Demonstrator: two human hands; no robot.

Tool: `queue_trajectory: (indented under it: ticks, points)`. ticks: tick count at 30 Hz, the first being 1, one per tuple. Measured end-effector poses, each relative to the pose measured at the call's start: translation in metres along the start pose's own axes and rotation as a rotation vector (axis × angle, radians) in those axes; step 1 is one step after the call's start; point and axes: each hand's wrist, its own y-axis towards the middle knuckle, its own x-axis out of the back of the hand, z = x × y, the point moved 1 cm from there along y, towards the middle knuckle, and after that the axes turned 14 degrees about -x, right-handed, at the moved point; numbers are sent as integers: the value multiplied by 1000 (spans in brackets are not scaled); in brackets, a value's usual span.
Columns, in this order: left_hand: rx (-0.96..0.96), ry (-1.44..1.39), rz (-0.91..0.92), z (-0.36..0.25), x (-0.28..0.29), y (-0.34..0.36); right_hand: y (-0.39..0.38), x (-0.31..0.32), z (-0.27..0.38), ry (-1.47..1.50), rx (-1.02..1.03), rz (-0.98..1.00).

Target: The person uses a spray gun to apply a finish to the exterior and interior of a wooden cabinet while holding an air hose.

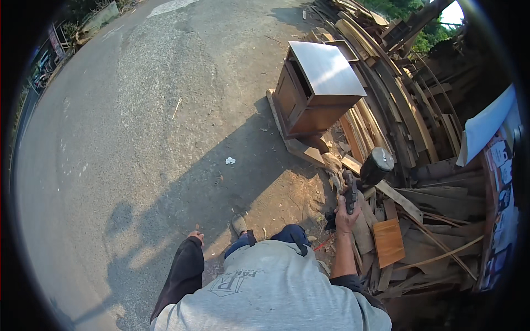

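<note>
My right hand (346,216) is wrapped round the grip of a spray gun (351,190). A dark round cup (377,163) sits on top of the gun. At my left side hangs my left hand (196,236), coming out of a dark sleeve; its fingers are mostly hidden and nothing shows in it. Ahead of me stands a brown wooden cabinet (317,113) with a glossy top (327,67) that reflects the light. It rests on wooden pieces (302,151) on the ground, apart from the spray gun.
Stacked planks (395,94) line the right side. Scrap boards lie nearer me, among them an orange-brown panel (388,243). A printed sheet (499,204) edges the far right. Paved road (138,99) stretches along the left, with a crumpled white scrap (230,160) on the ground.
</note>
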Motion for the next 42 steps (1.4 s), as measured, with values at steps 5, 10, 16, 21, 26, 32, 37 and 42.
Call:
queue_trajectory:
  ticks: [5, 10, 16, 21, 26, 32, 37, 42]
  points:
    - [-28, -276, -57, -161, 133, 118, 31, -1, -18, -79, 28, -86]
    - [-435, 126, -84, -276, 155, 176, 72, -10, -27, -47, -125, -108]
    - [-450, 450, 261, -333, 64, 227, 153, -22, -37, -47, -80, -159]
    - [-628, 715, 420, -492, 29, 268, 223, -23, -25, 50, -198, -141]
    - [-942, 1055, 347, -685, 49, 308, 274, -29, -34, -34, -269, -157]
    - [-1276, 971, -37, -819, 44, 447, 305, -70, -27, -69, -389, -353]
    - [-748, 198, -94, -887, 55, 589, 335, -145, 7, -146, -504, -688]
    - [-767, -325, -398, -897, 94, 801, 363, -196, 30, -206, -558, -828]
